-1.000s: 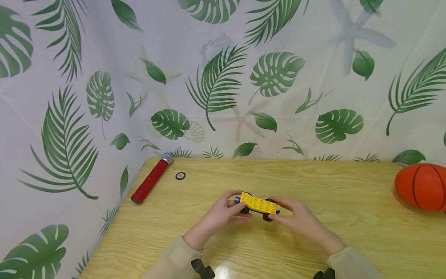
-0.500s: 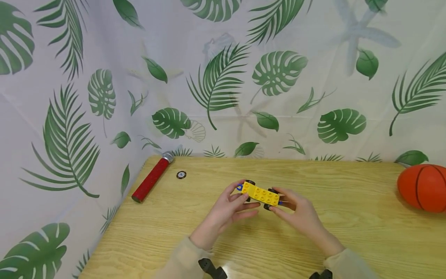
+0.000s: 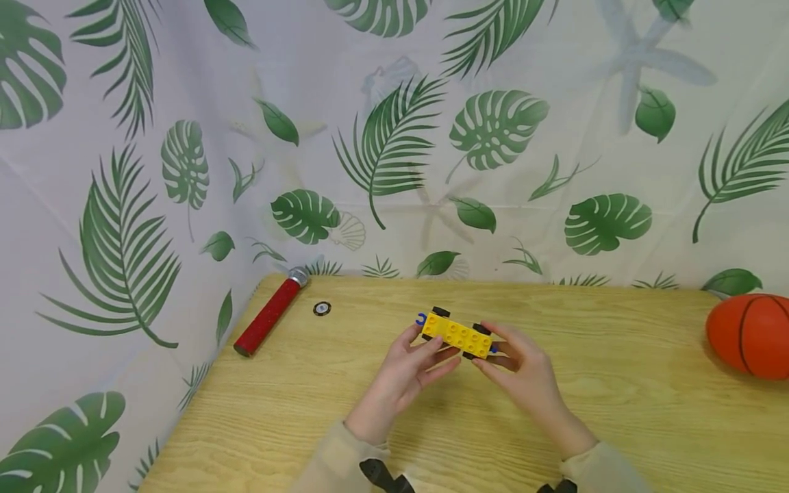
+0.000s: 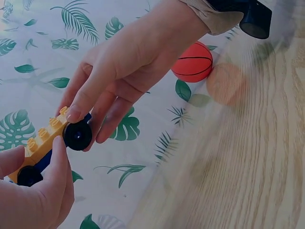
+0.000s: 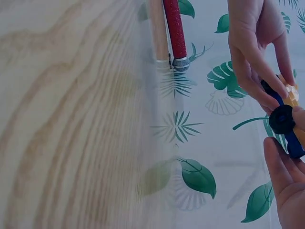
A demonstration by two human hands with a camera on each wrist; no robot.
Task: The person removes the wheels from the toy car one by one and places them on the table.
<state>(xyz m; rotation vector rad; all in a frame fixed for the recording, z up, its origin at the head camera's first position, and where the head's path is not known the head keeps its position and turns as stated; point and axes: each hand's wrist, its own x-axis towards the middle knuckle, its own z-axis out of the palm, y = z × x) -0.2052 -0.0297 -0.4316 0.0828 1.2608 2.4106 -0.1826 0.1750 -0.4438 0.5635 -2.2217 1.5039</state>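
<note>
Between both hands a yellow toy car (image 3: 457, 335) is held above the wooden table (image 3: 283, 411). It has studs on top, a blue underside, black wheels, a blue hook on its left end and a small blue knob on its right. My left hand (image 3: 401, 373) grips the left end, thumb over the yellow top. At the other end, my right hand (image 3: 524, 376) pinches the car near the wheels. In the left wrist view, studs and a black wheel of the toy car (image 4: 46, 132) show between the fingers. The right wrist view shows it only partly, at the edge.
A red microphone (image 3: 268, 315) lies at the table's left edge. Beside it is a small round black-and-white disc (image 3: 322, 309). An orange basketball (image 3: 748, 335) sits at the far right. A leaf-print cloth (image 3: 394, 157) hangs behind the table.
Both hands have moved the toy car up in the view, farther from the body. More of its studded top now faces the head camera. Both hands keep their hold.
</note>
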